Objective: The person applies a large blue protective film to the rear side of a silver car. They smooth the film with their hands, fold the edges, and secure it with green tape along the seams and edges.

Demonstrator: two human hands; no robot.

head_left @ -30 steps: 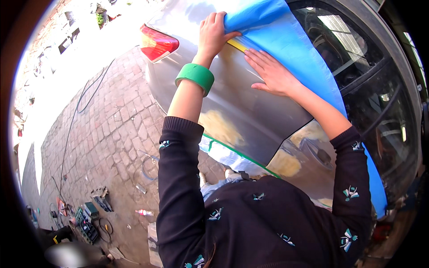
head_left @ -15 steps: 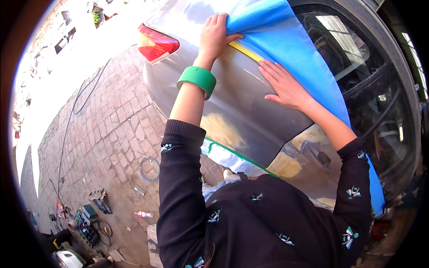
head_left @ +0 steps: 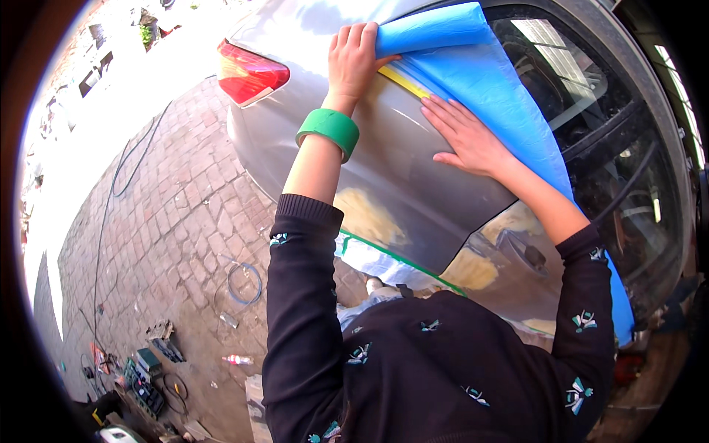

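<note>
Blue masking film [head_left: 509, 103] with a yellow tape edge [head_left: 405, 80] lies along the upper side of a grey car body [head_left: 413, 162]. My left hand [head_left: 353, 63] is closed round the end of the film's rolled part [head_left: 436, 33], its thumb lying by the yellow tape. A green tape roll [head_left: 329, 133] hangs round my left wrist like a bracelet. My right hand [head_left: 469, 140] rests flat with fingers stretched out, fingertips at the yellow edge and palm on the grey panel.
A red tail light [head_left: 251, 72] sits left of my left hand. Tan filler patches [head_left: 365, 214] and green tape [head_left: 399, 258] mark the lower panel. Dark windows [head_left: 613, 133] are at right. Hoses [head_left: 244, 284] and an open toolbox [head_left: 144, 387] lie on the brick paving [head_left: 177, 214].
The rolled part of the film has shifted and shows a rounder, fuller shape beside my left hand. Both hands keep nearly the same place on the car; the view has shifted slightly.
</note>
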